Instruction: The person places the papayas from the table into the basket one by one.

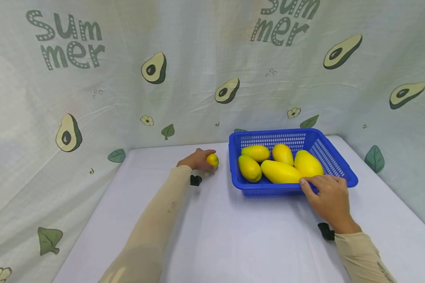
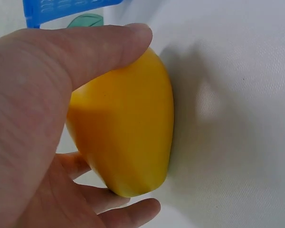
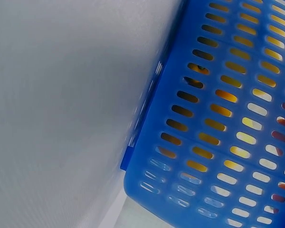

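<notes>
My left hand (image 1: 199, 160) holds a yellow mango (image 1: 212, 160) on the tabletop, left of a blue plastic basket (image 1: 269, 186). In the left wrist view, the thumb lies over one side of the mango (image 2: 128, 123) and the other fingers curl round its opposite side. Several more yellow mangoes (image 1: 279, 171) lie inside the basket, some with a greenish tint. At the basket's front right, my right hand (image 1: 327, 198) grips the rim. Perforated basket wall (image 3: 180, 97) fills much of the right wrist view, with yellow fruit showing through its slots; the hand itself is hidden there.
A white-covered table (image 1: 248, 239) carries everything. Behind and beside it hangs a pale cloth (image 1: 184, 35) printed with avocados, leaves and lettering. The basket stands close to the table's back edge.
</notes>
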Available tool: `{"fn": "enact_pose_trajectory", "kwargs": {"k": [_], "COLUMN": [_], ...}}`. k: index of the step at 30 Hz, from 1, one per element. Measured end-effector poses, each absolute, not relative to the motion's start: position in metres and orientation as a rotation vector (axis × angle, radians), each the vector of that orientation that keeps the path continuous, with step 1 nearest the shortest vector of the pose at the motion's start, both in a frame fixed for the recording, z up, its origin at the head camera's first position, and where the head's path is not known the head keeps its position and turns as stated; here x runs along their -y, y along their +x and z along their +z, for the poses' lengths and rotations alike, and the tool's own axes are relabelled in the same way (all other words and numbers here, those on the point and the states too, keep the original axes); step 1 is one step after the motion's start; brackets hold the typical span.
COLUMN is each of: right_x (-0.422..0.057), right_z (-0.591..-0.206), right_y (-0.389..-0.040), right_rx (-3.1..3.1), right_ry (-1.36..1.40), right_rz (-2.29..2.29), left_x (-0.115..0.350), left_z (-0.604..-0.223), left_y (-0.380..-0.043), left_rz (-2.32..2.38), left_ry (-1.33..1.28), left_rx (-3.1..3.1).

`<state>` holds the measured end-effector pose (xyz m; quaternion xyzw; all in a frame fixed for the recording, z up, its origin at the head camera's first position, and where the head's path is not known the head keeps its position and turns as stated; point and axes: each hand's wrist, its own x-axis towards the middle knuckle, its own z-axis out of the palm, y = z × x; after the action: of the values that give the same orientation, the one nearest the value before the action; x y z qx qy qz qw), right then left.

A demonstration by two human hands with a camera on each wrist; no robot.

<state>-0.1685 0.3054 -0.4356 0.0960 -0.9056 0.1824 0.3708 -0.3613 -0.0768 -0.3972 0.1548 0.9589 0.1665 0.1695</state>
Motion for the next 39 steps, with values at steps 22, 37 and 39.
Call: {"fn": "enact_pose_trajectory", "kwargs": {"k": [22,37,39], "right_x": [-0.306,-0.305,-0.304], "right_z": [-0.431,-0.433,-0.432], "right_y": [-0.17,-0.169,-0.168], "right_rx": [2.315,2.346,2.351], "right_ry": [0.245,0.228,0.225], "right_rz": [0.477,0.488,0.485], "left_x": [0.095,0.103,0.104], "left_z": [-0.396,-0.372,-0.369], "left_y": [-0.377,-0.366,-0.365], "left_rz": [0.708,0.883,0.914], "left_ry": [0.487,0.425,0.431], "left_rx": [-2.735,-2.67,-2.647]}}
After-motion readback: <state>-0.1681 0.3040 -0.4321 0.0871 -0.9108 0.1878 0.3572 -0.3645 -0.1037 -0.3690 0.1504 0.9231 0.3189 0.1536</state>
